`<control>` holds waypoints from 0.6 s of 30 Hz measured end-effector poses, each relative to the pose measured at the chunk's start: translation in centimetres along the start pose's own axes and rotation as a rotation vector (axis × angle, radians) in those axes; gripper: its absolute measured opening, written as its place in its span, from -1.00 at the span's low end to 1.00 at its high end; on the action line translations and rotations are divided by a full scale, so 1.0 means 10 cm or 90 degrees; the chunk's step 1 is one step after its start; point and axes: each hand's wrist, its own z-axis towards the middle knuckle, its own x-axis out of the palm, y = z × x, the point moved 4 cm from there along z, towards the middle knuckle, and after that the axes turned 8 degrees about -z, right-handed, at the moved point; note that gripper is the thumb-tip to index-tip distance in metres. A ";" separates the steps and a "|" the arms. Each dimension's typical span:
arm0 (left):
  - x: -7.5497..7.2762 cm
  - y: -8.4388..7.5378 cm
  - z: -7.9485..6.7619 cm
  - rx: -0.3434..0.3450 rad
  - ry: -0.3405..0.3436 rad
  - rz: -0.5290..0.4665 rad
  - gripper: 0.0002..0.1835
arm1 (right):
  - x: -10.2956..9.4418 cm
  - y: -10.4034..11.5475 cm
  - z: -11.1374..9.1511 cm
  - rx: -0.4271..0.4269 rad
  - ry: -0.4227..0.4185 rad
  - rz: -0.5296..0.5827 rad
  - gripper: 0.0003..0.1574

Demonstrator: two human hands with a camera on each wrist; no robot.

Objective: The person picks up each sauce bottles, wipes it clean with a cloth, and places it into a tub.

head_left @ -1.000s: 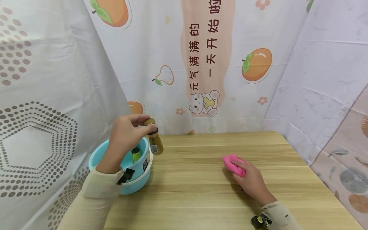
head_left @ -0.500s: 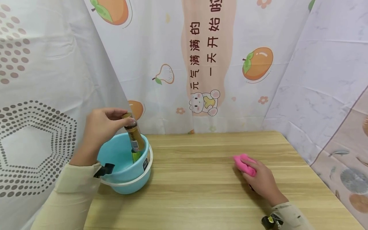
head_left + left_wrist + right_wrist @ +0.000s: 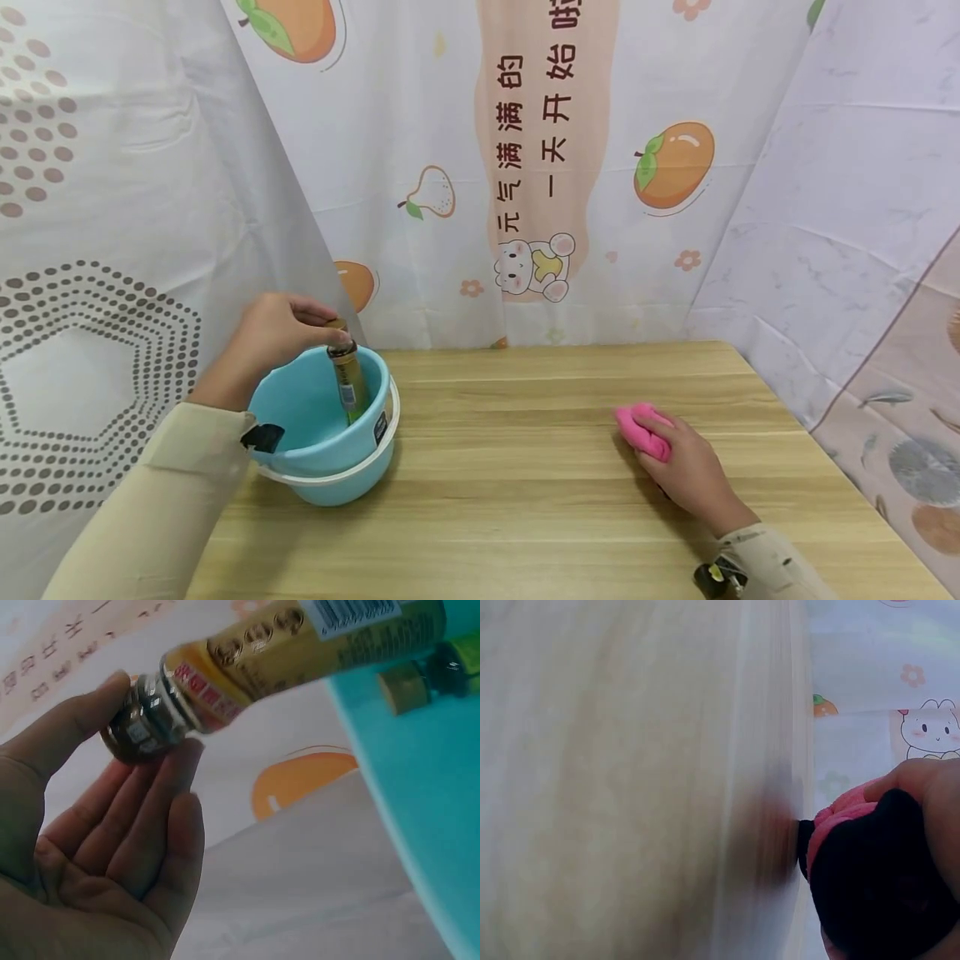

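Observation:
My left hand [image 3: 273,337] pinches the dark cap of a seasoning bottle [image 3: 349,387] with a gold label and barcode, between thumb and fingertips. The bottle's lower part hangs inside a light blue basin [image 3: 296,412]. In the left wrist view, a second bottle [image 3: 465,660] with a green label and tan cap lies against the basin's wall. My right hand [image 3: 693,475] grips a bunched pink cloth [image 3: 645,432] on the right part of the table. The right wrist view shows a black part [image 3: 885,877] bundled with the pink in that hand.
The basin sits in another blue basin with a white rim [image 3: 330,479], at the left of the wooden table [image 3: 510,467]. A printed curtain [image 3: 420,275] hangs behind the table's far edge, with more sheets at both sides.
My left hand has carried the bottle leftward from beside the basin, then lowered it in over the rim. My right hand has slid the pink cloth rightward along the table.

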 end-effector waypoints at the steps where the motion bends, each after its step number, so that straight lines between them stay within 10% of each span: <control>1: 0.02 0.01 0.02 -0.005 0.013 0.003 -0.40 | 0.00 0.00 0.00 0.000 -0.003 -0.001 -0.30; 18: 0.34 0.29 0.28 -0.024 0.139 0.017 -0.46 | 0.01 -0.04 -0.02 0.033 0.078 0.010 0.03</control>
